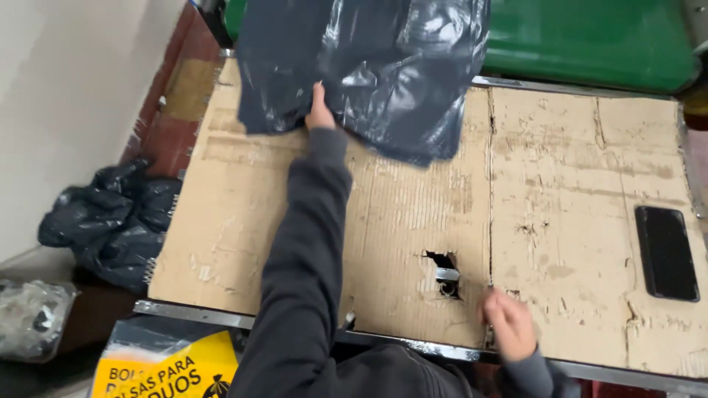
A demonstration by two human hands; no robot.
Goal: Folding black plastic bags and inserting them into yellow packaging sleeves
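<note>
2 hands work over a bench (575, 191) covered with worn, flattened cardboard, its top layer peeled away in patches and creased along several folds. A ragged hole (445, 271) in the cardboard shows a bit of metal beneath, and a metal edge strip (192, 313) runs along the near side.

The left hand (319, 110) reaches far across, its fingers grasping the lower edge of a dark grey plastic bag (369, 66), which drapes over the far part of the bench, glossy and wrinkled. The right hand (507, 324) sits at the near edge, close to the hole; its fingers are curled in a loose clench, and motion blur hides whether they hold anything. Both arms wear dark sleeves.

A black phone (667, 252) lies flat, screen dark, near the right end of the cardboard, well apart from both hands.

Behind the bench stands a green bin (590, 40). To the left a pale wall (66, 96) meets a reddish floor (173, 125), where another crumpled dark bag (110, 221) lies beside a clear plastic bundle (31, 317). A yellow package (169, 372) with black print shows below the near edge.
</note>
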